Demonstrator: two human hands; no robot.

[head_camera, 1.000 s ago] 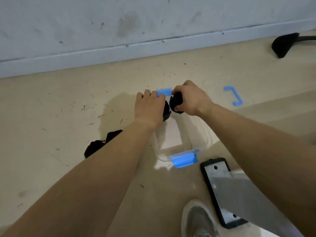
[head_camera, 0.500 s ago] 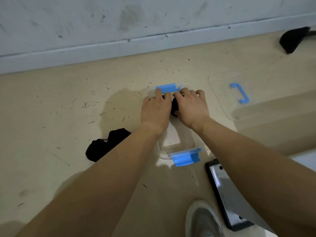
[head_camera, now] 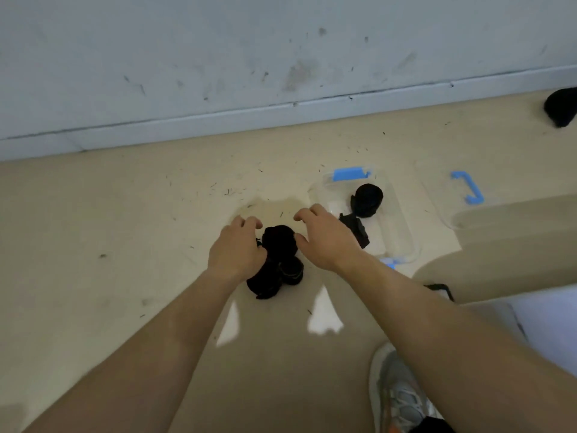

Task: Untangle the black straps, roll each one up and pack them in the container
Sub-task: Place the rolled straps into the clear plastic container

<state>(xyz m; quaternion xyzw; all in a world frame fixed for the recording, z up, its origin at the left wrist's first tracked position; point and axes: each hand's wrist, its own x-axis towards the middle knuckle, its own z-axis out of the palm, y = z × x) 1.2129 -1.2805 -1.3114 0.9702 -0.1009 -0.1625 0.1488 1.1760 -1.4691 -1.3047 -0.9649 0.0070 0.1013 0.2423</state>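
Note:
A tangle of black straps (head_camera: 278, 260) lies on the beige floor between my hands. My left hand (head_camera: 235, 250) rests on its left side with fingers curled over it. My right hand (head_camera: 324, 237) hovers at its right with fingers spread, the thumb touching the heap. To the right stands a clear container (head_camera: 402, 232) with blue clasps. Inside it sit a rolled black strap (head_camera: 367, 200) and a second black strap piece (head_camera: 354, 228).
The clear lid with a blue handle (head_camera: 468, 187) lies on the floor right of the container. A wall and baseboard run across the back. A black object (head_camera: 562, 107) sits far right. My shoe (head_camera: 402, 398) is at bottom right, beside a black-framed panel (head_camera: 440, 289).
Both hands left the container, where the rolled strap now lies, and moved left and nearer to the black heap on the floor. The camera view has shifted left.

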